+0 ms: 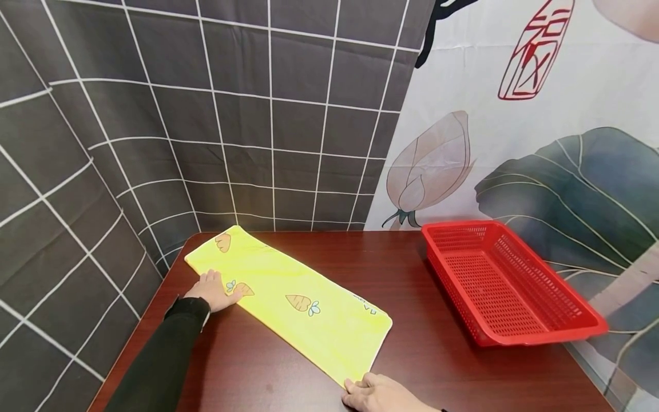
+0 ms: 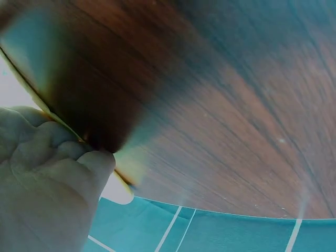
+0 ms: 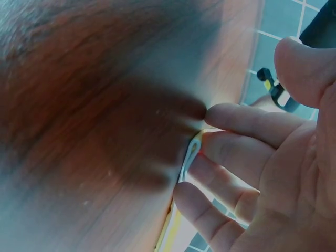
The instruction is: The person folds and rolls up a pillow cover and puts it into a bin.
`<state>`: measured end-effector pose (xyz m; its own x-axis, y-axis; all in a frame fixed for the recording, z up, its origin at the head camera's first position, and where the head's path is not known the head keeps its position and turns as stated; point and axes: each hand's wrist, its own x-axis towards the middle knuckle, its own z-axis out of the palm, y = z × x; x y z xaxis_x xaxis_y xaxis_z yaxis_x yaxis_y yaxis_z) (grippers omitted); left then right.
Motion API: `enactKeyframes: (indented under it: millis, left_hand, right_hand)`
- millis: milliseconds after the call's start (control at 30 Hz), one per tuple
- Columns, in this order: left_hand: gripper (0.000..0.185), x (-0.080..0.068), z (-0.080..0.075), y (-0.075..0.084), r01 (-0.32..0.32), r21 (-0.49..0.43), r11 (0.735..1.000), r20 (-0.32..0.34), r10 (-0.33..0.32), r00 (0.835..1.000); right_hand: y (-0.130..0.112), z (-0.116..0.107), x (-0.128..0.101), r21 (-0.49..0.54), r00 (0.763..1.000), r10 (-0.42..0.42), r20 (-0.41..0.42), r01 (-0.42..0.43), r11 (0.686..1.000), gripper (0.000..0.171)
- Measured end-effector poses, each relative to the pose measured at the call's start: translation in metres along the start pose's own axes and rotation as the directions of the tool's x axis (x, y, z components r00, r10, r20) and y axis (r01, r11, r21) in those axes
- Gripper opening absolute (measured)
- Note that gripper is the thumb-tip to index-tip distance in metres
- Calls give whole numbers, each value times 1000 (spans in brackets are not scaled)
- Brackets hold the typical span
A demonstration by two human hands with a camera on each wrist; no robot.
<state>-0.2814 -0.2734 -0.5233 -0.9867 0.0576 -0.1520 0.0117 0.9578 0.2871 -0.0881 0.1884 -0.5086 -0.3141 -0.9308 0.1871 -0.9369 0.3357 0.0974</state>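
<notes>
Towel: a yellow towel with carrot prints lies flat, folded into a long strip, running from the upper left toward the lower middle of the head view on the dark wooden table.
Left hand: the left hand lies on the strip's left long edge, thumb on the cloth; the wrist view shows fingers curled, pinching the edge.
Right hand: the right hand, at the bottom of the frame, touches the strip's near corner; its fingers are fairly straight, tips against the towel's edge.
Basket: a red plastic basket sits at right, well apart from the towel.
Backdrop: grey tile-pattern curtain behind.
</notes>
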Motion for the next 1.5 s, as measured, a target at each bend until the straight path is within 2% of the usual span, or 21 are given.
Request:
enactKeyframes:
  millis: [67,133,200,233,300,333,400,467,533,600,667,733,767,800,833,900,1100,1200,1367,1500]
  left_hand:
    - [107,-2,1,-1,-8,4,1000,-19,8,1000]
    - [105,-8,-3,2,-6,7,1000,-17,6,1000]
    - [102,-16,-5,8,-3,2,1000,-34,3,999]
    - [99,-18,-4,11,-15,-4,1000,-57,14,998]
    - [81,-26,-8,27,-55,-12,998,-114,53,992]
    - [71,-30,-9,38,-82,-9,997,-146,80,986]
    - [53,-39,-11,66,-166,15,986,-209,166,964]
    - [36,-55,-11,103,-256,32,966,-247,256,935]
    - [31,-74,-3,139,-355,55,933,-251,357,900]
    - [29,-97,10,172,-480,92,872,-243,487,839]
    - [25,-117,24,200,-600,143,787,-213,616,758]
    - [22,-134,35,222,-685,192,703,-164,711,684]
    - [23,-141,41,231,-712,204,672,-145,740,657]
    - [23,-147,45,239,-728,212,652,-126,757,641]
    - [22,-152,50,245,-734,213,645,-113,763,637]
    - [20,-158,57,255,-731,211,649,-87,758,647]
    - [25,-163,69,263,-692,208,691,-13,710,704]
    - [33,-164,70,264,-675,222,704,-4,693,721]
    - [43,-168,73,268,-652,270,709,-8,679,734]
    - [49,-170,76,275,-619,314,720,-9,654,757]
  right_hand:
    - [0,-1,-1,20,1000,21,6,-21,1000,23]
    - [-2,-5,-2,143,992,109,60,-116,983,25]
    - [-2,-13,-2,288,969,206,137,-238,928,30]
    - [-1,-18,-3,345,959,242,147,-279,896,31]
    - [3,-29,-5,414,936,311,166,-352,840,35]
    - [7,-33,-6,412,931,330,155,-364,835,35]
    - [20,-40,-10,349,935,346,79,-351,869,32]
    - [36,-43,-13,273,918,395,45,-392,878,29]
    - [55,-44,-16,217,899,437,25,-432,876,25]
    - [73,-42,-19,178,884,467,30,-464,868,23]
    - [87,-40,-23,157,875,483,41,-483,861,21]
    - [96,-37,-26,146,869,492,50,-494,857,19]
    - [99,-36,-28,143,867,496,55,-498,855,19]
    - [101,-34,-29,144,864,499,63,-502,853,19]
    - [103,-33,-30,144,860,505,71,-510,848,20]
    - [104,-31,-32,142,849,520,90,-528,837,21]
    - [107,-25,-35,116,828,549,117,-560,820,24]
    - [109,-23,-36,107,826,552,112,-563,820,25]
    - [116,-19,-33,106,831,548,93,-555,825,19]
    - [121,-16,-26,104,838,540,75,-545,832,14]
